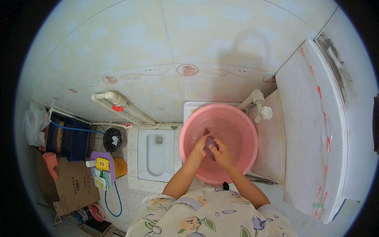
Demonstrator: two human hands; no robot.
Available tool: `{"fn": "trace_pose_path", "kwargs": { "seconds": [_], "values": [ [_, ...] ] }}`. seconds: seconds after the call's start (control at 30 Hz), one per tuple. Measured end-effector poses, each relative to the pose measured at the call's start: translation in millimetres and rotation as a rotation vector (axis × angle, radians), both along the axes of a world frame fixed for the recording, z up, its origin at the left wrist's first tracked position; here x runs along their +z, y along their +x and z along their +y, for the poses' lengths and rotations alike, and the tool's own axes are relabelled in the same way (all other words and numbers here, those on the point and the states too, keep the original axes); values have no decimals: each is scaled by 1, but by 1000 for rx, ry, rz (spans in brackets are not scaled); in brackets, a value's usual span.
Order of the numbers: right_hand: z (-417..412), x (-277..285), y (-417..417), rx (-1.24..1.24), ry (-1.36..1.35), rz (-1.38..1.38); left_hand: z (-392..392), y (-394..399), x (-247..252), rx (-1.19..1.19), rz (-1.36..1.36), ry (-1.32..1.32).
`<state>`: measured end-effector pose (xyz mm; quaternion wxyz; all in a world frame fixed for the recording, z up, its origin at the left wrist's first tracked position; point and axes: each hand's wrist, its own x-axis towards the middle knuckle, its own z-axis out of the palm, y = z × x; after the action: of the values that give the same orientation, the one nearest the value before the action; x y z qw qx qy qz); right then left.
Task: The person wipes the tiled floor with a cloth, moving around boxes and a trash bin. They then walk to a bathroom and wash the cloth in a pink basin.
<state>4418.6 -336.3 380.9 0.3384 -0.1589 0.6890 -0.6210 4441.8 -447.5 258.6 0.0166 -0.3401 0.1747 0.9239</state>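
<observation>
A large pink plastic basin (pixel 251 133) stands before me with water in it. Over the water, both hands grip a small dark purple wet cloth (pixel 210 142). My left hand (pixel 202 145) holds its left side, and a darker end of it sticks out beyond those fingers. From the right, my right hand (pixel 219 151) closes on the same cloth with the thumb lying across it. Part of the cloth is hidden by the fingers, so its exact kind is unclear.
Behind the basin shows a white sink edge (pixel 187 110), with a white tap (pixel 264 113) at its right. A squat toilet (pixel 156 174) lies to the left. Farther left are a black-lined bin (pixel 109 145), a purple stool (pixel 111 166) carrying packets, and a cardboard box (pixel 77 183). Wrapped white panels (pixel 305 133) stand right.
</observation>
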Motion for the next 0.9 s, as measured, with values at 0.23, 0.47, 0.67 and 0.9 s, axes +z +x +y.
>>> {"fn": "trace_pose_path", "kwargs": {
  "seconds": [0.23, 0.47, 0.67, 0.9],
  "values": [
    [-18, -13, -2, -10, 160, 280, 26, 23, -22, -3, 199, 287],
    [-12, -15, 15, -119, 273, 767, 48, 8, 55, 77, -141, 107],
    [-5, -29, -24, -175, 370, 419, 51, 9, 46, 72, -70, 112],
    [-9, -42, 4, -171, 222, 573, 39, 21, -40, 145, 400, 329]
  ]
}}
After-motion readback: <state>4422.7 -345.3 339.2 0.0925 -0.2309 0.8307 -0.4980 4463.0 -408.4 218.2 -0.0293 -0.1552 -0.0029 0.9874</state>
